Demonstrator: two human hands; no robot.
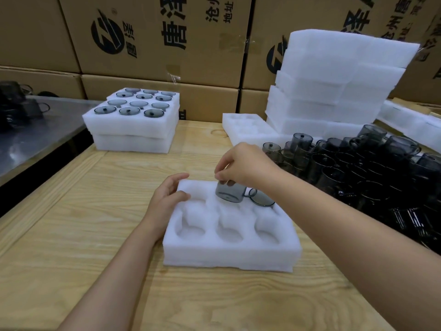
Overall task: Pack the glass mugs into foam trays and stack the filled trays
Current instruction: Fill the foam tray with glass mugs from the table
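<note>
A white foam tray [229, 254] with round pockets lies on the wooden table in front of me. My right hand [243, 163] grips a grey glass mug [230, 193] by its top, tilted over the back middle pocket. Another grey mug [262, 200] sits in the back right pocket. My left hand [167, 199] rests on the tray's back left corner, fingers spread, holding nothing. A heap of dark glass mugs [372, 173] fills the table at the right. Two stacked foam trays [133, 130] stand at the back left, the upper one full of mugs.
A tall pile of foam trays [334, 87] leans at the back right, with one open tray [248, 132] before it. Cardboard boxes [155, 34] wall off the back. A metal table [35, 134] with dark items adjoins the left side.
</note>
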